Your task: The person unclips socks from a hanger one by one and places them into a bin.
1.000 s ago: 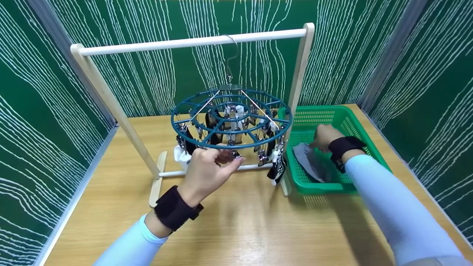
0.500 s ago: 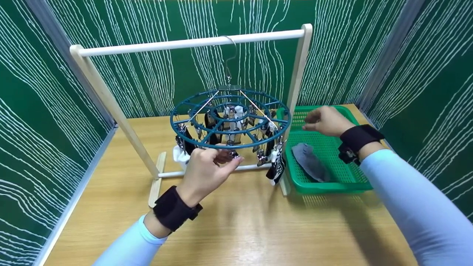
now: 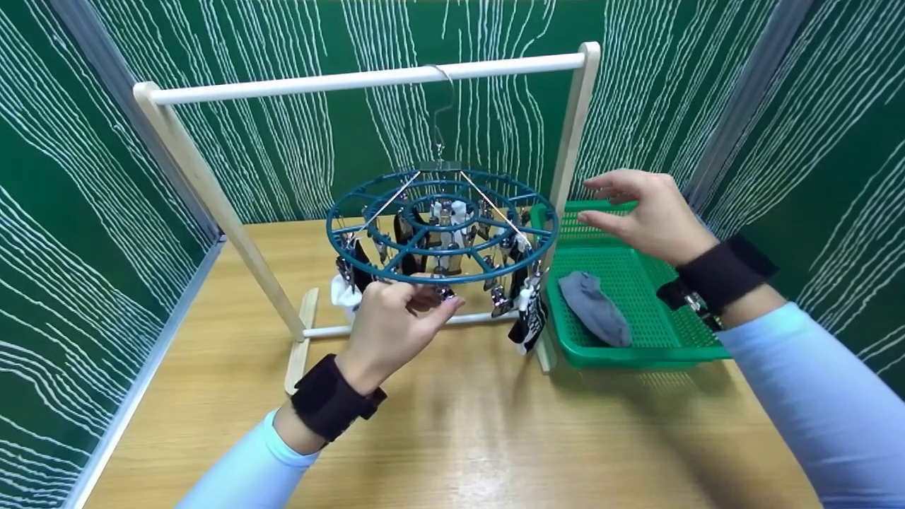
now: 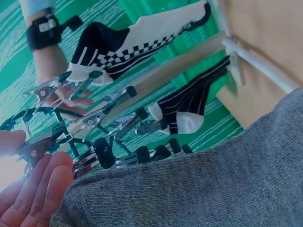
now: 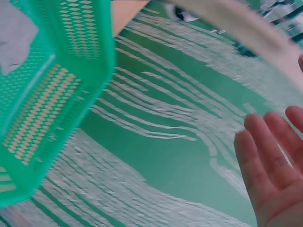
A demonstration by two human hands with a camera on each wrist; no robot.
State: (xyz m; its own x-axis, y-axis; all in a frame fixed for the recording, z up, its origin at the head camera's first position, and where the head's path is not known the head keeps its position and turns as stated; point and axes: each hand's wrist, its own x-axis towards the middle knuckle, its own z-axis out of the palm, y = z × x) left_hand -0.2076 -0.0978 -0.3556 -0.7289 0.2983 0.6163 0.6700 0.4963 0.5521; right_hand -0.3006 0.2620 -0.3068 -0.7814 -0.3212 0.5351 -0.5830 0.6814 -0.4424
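Observation:
At the front rim of a round blue clip hanger [image 3: 442, 276], my left hand [image 3: 396, 318] pinches a metal clip [image 4: 40, 144] between thumb and fingers. A grey sock [image 4: 199, 189] spreads large beside those fingers in the left wrist view; the head view hides it. My right hand [image 3: 657, 219] is raised over the back of the green basket [image 3: 636, 357], fingers parted and holding nothing. Another grey sock [image 3: 595, 307] lies inside the basket. A checkered sock [image 4: 142, 42] and a black striped sock [image 4: 184, 104] hang from other clips.
A wooden stand [image 3: 371, 85] carries the hanger by its hook, and its right post [image 3: 576, 127] rises between hanger and basket. White-streaked green panels [image 3: 834, 212] enclose the wooden table [image 3: 452, 424] at the back and sides.
My right hand has come up from the grey sock in the basket, moving back and right, and its fingers have spread. The sock stays in the basket. My left hand keeps its place.

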